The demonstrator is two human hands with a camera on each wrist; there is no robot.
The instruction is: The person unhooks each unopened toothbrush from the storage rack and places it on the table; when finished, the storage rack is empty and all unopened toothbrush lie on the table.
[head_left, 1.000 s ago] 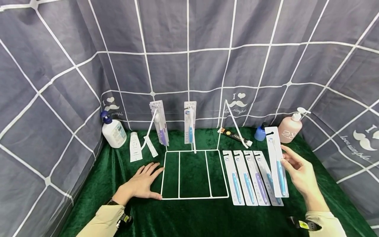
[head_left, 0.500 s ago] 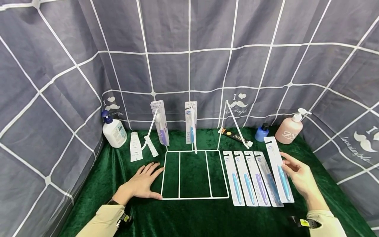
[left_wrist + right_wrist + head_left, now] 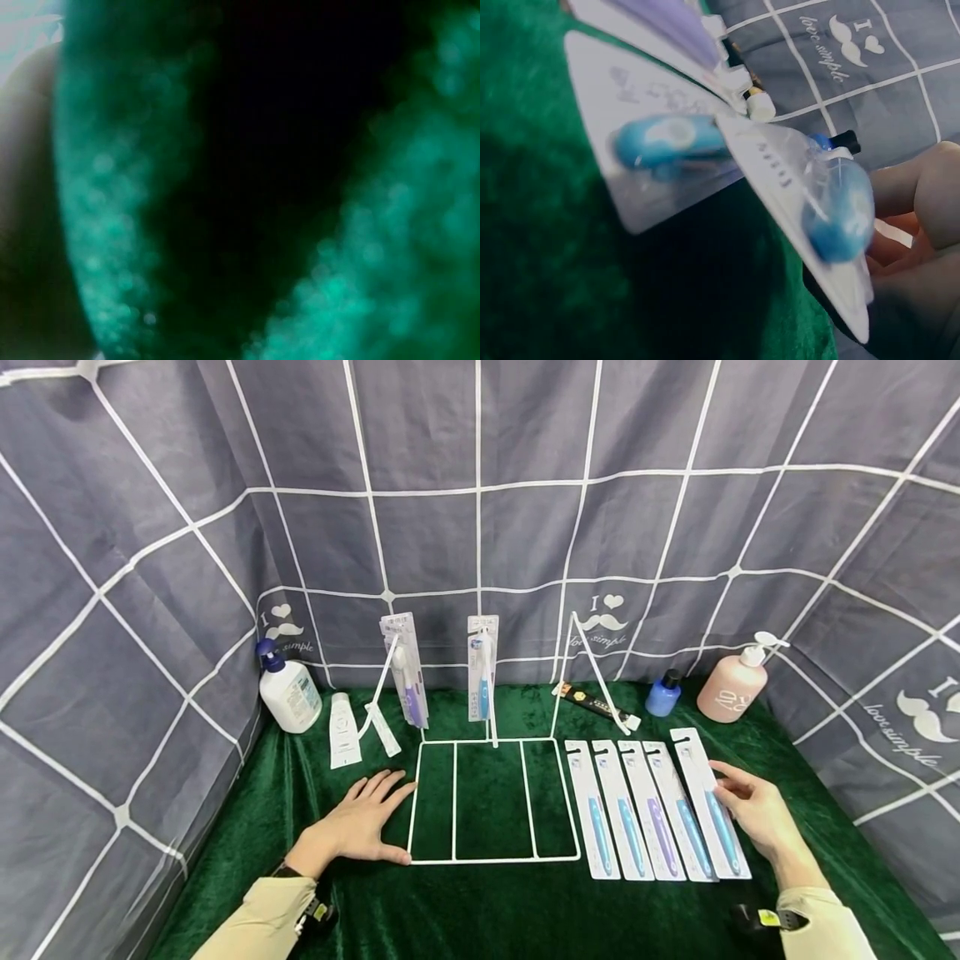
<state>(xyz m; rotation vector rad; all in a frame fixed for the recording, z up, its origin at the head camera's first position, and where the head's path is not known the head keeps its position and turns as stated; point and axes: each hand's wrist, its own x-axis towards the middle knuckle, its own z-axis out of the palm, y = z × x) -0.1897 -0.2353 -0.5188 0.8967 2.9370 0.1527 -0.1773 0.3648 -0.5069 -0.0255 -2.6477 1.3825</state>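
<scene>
Read as a clock face centred on the base of the rack, with the person at six, the grey curtain [image 3: 420, 543] with white grid lines stands behind from nine through twelve to three. Below it spreads the worktop [image 3: 487, 918] under green cloth. The white wire rack [image 3: 453, 802] stands on it.

Of the hands, the left hand [image 3: 352, 827] lies palm-down at nine, fingers spread, thumb tip at the rack's near corner. The right hand [image 3: 759, 810], at three, pinches the right edge of the outermost toothbrush pack [image 3: 711, 803], blue-handled and tilted; whether it touches the cloth I cannot tell.

A pink pump bottle [image 3: 732, 691] stands at two, a white pump bottle [image 3: 290, 697] at ten. Four more toothbrush packs [image 3: 622, 810] lie in a row at three, between rack and held pack. A purple-handled pack [image 3: 405, 672] hangs on the rack at eleven, a blue-handled pack [image 3: 476, 681] at twelve. Smaller still: a black tube [image 3: 590, 701] between one and two, two white tubes [image 3: 343, 733] at ten, and a small blue bottle [image 3: 663, 697] at two.
</scene>
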